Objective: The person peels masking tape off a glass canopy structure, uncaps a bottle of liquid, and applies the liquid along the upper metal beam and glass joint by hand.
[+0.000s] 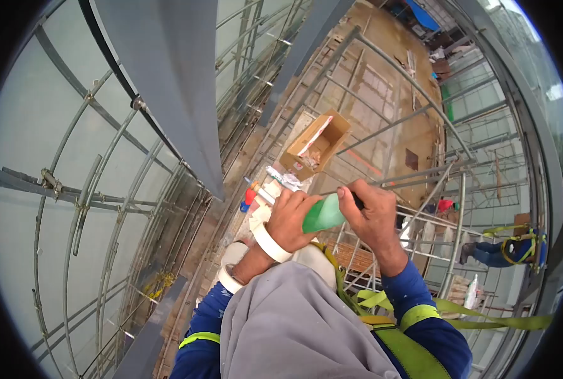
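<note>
A green, partly translucent object, possibly a bottle, is held in front of my body between both hands. My left hand is closed around its left end, with part of the fingers hidden. My right hand grips the other end with the thumb along its side, and a dark part shows by that hand. Two cream tape rolls circle my left forearm: one roll at the wrist, another roll further up by the blue sleeve. Just beyond my left hand lie a white tube and a red item.
An open cardboard box stands on the platform ahead. Scaffold rails surround me above a lower floor. Grey steel columns rise at the left. A person in a harness is at the far right. A yellow-green strap stretches rightward.
</note>
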A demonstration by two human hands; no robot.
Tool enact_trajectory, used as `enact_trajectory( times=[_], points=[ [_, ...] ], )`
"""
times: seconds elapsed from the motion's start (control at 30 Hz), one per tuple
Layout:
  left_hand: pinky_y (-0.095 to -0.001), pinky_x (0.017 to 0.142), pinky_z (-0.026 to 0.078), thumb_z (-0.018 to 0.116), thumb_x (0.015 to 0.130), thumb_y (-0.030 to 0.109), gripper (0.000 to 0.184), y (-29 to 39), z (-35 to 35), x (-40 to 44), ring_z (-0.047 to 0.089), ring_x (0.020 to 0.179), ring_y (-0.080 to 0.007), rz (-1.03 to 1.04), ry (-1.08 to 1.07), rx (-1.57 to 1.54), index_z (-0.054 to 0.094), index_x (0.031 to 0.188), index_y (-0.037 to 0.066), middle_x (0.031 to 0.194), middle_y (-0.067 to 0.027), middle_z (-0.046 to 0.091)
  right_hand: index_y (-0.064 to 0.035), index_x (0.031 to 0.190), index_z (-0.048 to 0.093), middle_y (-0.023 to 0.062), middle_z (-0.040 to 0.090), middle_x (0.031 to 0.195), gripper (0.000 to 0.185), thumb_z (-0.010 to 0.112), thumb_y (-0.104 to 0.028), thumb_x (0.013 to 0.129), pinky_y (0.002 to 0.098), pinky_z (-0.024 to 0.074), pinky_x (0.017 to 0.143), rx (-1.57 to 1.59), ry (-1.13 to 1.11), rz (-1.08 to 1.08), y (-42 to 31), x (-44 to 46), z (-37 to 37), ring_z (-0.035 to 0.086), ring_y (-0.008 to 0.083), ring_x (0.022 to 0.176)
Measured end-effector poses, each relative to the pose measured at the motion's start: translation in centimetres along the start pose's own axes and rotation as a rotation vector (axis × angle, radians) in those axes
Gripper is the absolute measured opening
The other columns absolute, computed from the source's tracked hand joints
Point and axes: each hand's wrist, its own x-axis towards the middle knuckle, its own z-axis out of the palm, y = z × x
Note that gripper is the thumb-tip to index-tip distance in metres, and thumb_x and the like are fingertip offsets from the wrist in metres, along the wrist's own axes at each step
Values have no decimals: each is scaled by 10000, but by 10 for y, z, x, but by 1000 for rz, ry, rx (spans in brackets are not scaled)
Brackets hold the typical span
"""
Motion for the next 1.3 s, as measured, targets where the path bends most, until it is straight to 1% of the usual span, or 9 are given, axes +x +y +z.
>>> enact_trajectory(
  times=[0.13, 0.3, 0.5, 0.57, 0.63, 0.77, 0.97, 1.1, 1.3],
  points=[
    [-439, 880, 439, 810, 711, 199, 522, 68, -1, 29, 547, 978, -339, 145, 341, 150, 670, 1199, 77, 1063, -109, 628, -48, 769, 618, 137, 603, 612, 235, 749, -193, 900, 398, 452, 481, -10, 57, -15, -18, -4, -54, 598, 314, 508],
    [-462, 851, 432, 807, 820, 278, 357, 75, 16, 52, 555, 938, -361, 207, -157, -268, 656, 1063, 64, 959, -150, 591, -24, 731, 594, 163, 580, 597, 262, 683, -147, 944, 411, 444, 489, -86, 129, 25, -19, -19, -90, 598, 326, 512],
    [-368, 942, 495, 878, 806, 262, 565, 165, -73, 105, 626, 1068, -198, -145, -1342, -852, 632, 1266, 43, 1181, -77, 668, -32, 713, 587, 155, 541, 570, 281, 657, -134, 966, 396, 403, 468, 14, 188, 52, -71, -21, -187, 541, 332, 477],
    [-336, 949, 518, 879, 795, 241, 672, 166, -61, 111, 663, 1101, -206, -47, -1396, -988, 584, 1354, 14, 1175, -78, 696, -40, 729, 600, 152, 539, 570, 269, 642, -138, 976, 410, 394, 467, 80, 233, 6, -83, -28, -204, 543, 343, 481],
    [-353, 995, 493, 865, 804, 214, 681, 170, -51, 123, 628, 1172, -216, -242, -1303, -850, 568, 1387, 23, 1203, -102, 686, -52, 753, 632, 161, 579, 591, 281, 617, -192, 996, 437, 422, 477, -48, 405, 63, -64, -25, -211, 587, 360, 510],
    [-421, 941, 463, 908, 767, 355, 885, 213, -11, 121, 521, 1106, -315, 339, -128, -234, 477, 1468, 28, 1233, -136, 561, -77, 791, 680, 166, 622, 615, 318, 577, -276, 1017, 476, 455, 488, -259, 698, 330, -22, -31, -225, 623, 387, 541],
    [-490, 996, 377, 898, 722, 294, 925, 244, 54, 136, 489, 1098, -374, 550, 119, 182, 447, 1482, 23, 1227, -182, 555, -96, 801, 695, 148, 634, 587, 330, 558, -303, 1019, 484, 485, 490, -485, 724, 449, -18, -40, -243, 642, 371, 526],
    [-465, 970, 408, 790, 697, 99, 772, 258, 45, 154, 510, 1065, -368, 588, -117, -120, 521, 1416, 13, 1163, -178, 596, -92, 777, 685, 139, 631, 567, 330, 569, -292, 1011, 466, 497, 486, -626, 599, 370, -19, -61, -268, 652, 345, 510],
    [-377, 969, 470, 764, 796, 101, 661, 237, 22, 188, 597, 1081, -221, 108, -1547, -727, 543, 1413, 22, 1186, -102, 653, -102, 775, 696, 94, 583, 524, 242, 650, -246, 964, 400, 444, 419, -611, 462, 190, -76, -71, -305, 600, 297, 448]
  ],
)
